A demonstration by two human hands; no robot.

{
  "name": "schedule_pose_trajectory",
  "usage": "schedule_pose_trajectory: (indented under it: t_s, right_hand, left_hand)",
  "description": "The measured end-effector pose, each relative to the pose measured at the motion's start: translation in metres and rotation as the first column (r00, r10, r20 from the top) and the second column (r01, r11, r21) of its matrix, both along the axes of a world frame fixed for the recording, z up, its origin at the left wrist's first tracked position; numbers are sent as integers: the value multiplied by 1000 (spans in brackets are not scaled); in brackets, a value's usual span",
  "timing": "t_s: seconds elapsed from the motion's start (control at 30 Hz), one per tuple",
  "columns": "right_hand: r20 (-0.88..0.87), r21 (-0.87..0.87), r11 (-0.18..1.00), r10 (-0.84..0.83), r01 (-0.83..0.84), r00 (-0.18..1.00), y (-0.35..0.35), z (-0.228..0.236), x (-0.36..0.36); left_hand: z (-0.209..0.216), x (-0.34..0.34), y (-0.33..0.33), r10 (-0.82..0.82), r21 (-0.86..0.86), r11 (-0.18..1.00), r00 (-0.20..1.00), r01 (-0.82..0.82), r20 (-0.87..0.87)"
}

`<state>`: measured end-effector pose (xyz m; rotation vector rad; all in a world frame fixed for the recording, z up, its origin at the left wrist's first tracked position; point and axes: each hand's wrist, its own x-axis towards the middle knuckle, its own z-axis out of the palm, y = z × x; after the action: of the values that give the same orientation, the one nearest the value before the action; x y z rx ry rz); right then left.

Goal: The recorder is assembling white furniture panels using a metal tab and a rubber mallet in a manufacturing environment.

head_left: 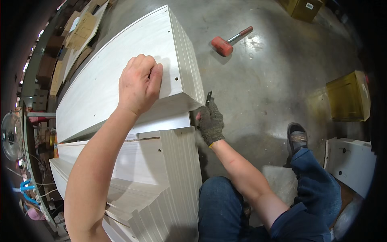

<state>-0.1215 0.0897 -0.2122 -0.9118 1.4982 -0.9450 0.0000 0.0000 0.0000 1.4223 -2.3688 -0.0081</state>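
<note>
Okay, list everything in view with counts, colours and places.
Woodgrain panel stacks: two, whitish, centre and lower left.
Mallet with metal shaft: one, red, floor, top centre.
Boxy metallic containers: two, gold, right and top right.
Holed flat piece: one, white, lower right.
Cardboard-like pieces: several, brown, upper left.
Round fan-like cage: one, greyish, far left.
Bent object: one, blue, lower left.
Concrete floor: one, grey, centre right.
Small flat tool: one, black, in right hand.
Denim legs: two, blue, bottom.
Shoe: one, dark, right.
Left hand: one, bare, over upper stack.
Right hand: one, grey-gloved, by stack edge.
</note>
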Motion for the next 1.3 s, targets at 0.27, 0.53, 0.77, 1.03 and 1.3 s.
schedule_pose_trajectory:
  t_s: [0.27,0.53,0.77,1.03,1.3]
  right_hand:
    - [249,-634,752,-25,182,968,16,162,6]
    - [259,31,975,-220,220,940,19,31,-12]
    - [133,94,990,-114,102,985,5,22,-29]
    - [167,36,988,-153,149,974,11,-18,-3]
    - [203,-19,977,-202,210,958,6,-15,1]
  left_hand:
    - [-3,2,-3,-80,-56,995,997,79,-10]
    - [7,-4,1,-35,9,999,999,35,-2]
    - [6,-3,-4,-58,54,997,998,59,-25]
    - [9,-7,1,43,100,994,999,-44,15]
    - [14,-3,1,87,114,989,995,-92,42]
